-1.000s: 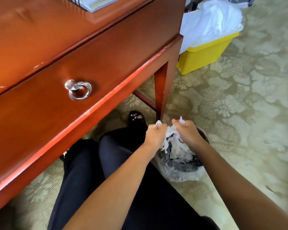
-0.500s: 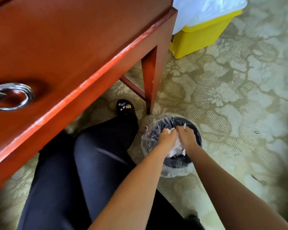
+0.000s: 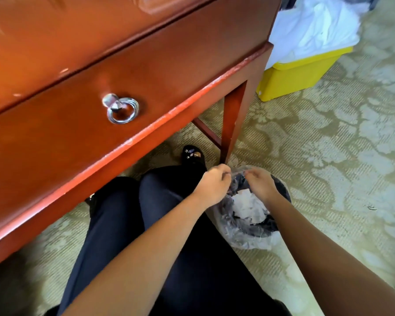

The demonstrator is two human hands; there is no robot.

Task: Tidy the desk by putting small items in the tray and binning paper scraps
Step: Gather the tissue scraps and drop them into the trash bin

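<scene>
**A:** Where are the paper scraps to be found?

**B:** The paper scraps [image 3: 249, 207] are seen lying crumpled and white inside the bin [image 3: 283, 190]. It is lined with a clear plastic liner [image 3: 244, 241] and stood on the patterned carpet [image 3: 328, 156], just right of the desk leg [image 3: 234, 124] and beside the seated person's dark-trousered legs [image 3: 169, 224].

**A:** How are the hands held?

**B:** Both are held over the far part of the bin, close together but apart. The left hand [image 3: 212, 183] is clenched, with the fingers curled into the palm, over the bin's left edge. The fingers of the right hand [image 3: 259, 182] are bent downward at the liner's far edge; whether the plastic is pinched cannot be told.

**A:** What else is shown?

**B:** The red-brown wooden desk [image 3: 123, 65] is seen at the left, its drawer fitted with a silver ring pull [image 3: 122, 109]. A black shoe [image 3: 192, 155] is set beneath it, near the desk leg. At the far right a yellow tub [image 3: 294, 76] is stood, heaped with white cloth [image 3: 312, 26].
</scene>
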